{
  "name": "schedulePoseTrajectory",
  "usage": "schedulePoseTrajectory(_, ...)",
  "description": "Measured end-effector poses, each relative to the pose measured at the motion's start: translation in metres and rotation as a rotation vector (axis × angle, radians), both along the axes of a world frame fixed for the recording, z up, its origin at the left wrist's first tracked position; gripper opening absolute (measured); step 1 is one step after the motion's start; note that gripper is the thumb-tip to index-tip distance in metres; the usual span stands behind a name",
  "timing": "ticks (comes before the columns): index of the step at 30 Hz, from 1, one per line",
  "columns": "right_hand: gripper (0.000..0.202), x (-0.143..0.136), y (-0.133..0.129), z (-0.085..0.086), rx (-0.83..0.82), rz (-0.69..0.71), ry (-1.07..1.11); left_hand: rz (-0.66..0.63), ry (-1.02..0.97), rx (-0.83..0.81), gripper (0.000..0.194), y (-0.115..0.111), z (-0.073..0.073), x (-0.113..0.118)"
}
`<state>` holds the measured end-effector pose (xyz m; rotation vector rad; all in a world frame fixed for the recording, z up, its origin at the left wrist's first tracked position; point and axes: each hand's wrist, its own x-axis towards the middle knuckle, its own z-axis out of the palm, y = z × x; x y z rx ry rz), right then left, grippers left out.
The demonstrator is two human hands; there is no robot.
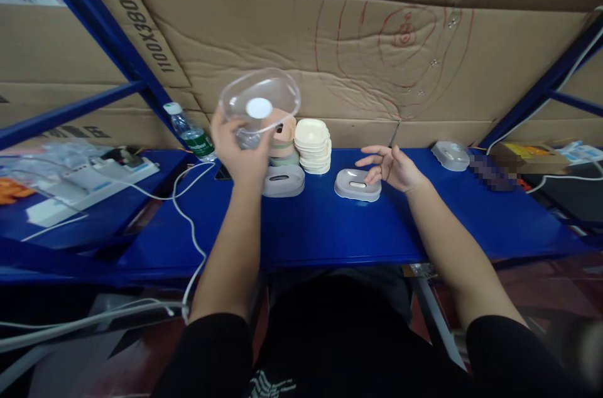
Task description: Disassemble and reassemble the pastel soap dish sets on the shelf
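My left hand [245,150] grips a clear plastic cover [285,94] with a white oval at its centre, raised above the blue table. Fingers spread, my right hand [393,170] hovers at a grey oval lid [351,189] with a pale slot piece; whether the fingertips touch it I cannot tell. Below and right of my left hand sits a second grey piece [291,182] with a dark slot. Behind it is a stack of pinkish and greenish pieces [285,134], partly hidden by the clear cover. Cream square dishes [313,145] are stacked beside these.
A water bottle [195,137] leans at the back left near a white cable [192,222]. A power strip [98,188] lies farther left. Another grey-white lid [451,155] and a cardboard box [532,158] are at the right. A cardboard wall [264,21] stands behind the blue table [325,235].
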<state>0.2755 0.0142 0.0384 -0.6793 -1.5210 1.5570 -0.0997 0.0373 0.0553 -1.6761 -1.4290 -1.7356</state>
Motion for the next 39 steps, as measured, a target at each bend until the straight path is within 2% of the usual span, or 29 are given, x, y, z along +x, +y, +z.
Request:
schedulePoseTrajectory(2, 0.074, -0.002, 0.000, -0.001, 0.012, 0.006, -0.014, 0.038, -0.012, -0.020, 0.031, 0.004, 0.005, -0.025)
schedulePoseTrajectory(5, 0.073, -0.002, 0.001, -0.003, 0.025, 0.037, -0.020, -0.108, 0.102, -0.112, 0.031, 0.014, 0.010, -0.054)
schedulePoseTrajectory(7, 0.071, -0.001, 0.002, -0.004, 0.027, 0.054, -0.013, -0.088, 0.112, -0.101, 0.039, 0.024, 0.011, -0.063)
schedulePoseTrajectory(10, 0.070, 0.000, 0.004, -0.006, 0.019, 0.053, 0.001, 0.022, 0.030, -0.051, 0.047, 0.041, 0.011, -0.062)
schedulePoseTrajectory(12, 0.070, 0.001, 0.004, -0.007, 0.016, 0.046, 0.002, 0.034, 0.012, -0.063, 0.051, 0.050, 0.009, -0.059)
schedulePoseTrajectory(20, 0.069, -0.001, 0.005, -0.010, 0.018, 0.052, -0.002, -0.074, 0.094, -0.152, 0.057, 0.062, 0.002, -0.056)
schedulePoseTrajectory(25, 0.065, -0.002, 0.004, -0.011, 0.026, 0.047, 0.011, -0.124, 0.114, -0.234, 0.078, 0.068, 0.001, -0.053)
schedulePoseTrajectory(27, 0.064, -0.002, 0.003, -0.011, 0.027, 0.037, 0.007, -0.132, 0.082, -0.255, 0.081, 0.072, -0.003, -0.054)
schedulePoseTrajectory(30, 0.064, -0.002, 0.002, -0.010, 0.027, 0.029, 0.003, -0.098, -0.024, -0.244, 0.074, 0.077, -0.014, -0.060)
schedulePoseTrajectory(34, 0.067, -0.003, 0.002, -0.010, 0.043, 0.007, -0.020, -0.051, -0.186, -0.227, 0.053, 0.082, -0.028, -0.070)
schedulePoseTrajectory(36, 0.062, -0.003, 0.004, -0.010, 0.099, -0.089, -0.054, -0.016, -0.265, -0.183, 0.042, 0.078, -0.029, -0.071)
schedulePoseTrajectory(39, 0.049, 0.000, 0.006, -0.010, 0.299, -0.378, -0.188, 0.047, -0.283, -0.039, 0.032, 0.061, -0.022, -0.058)
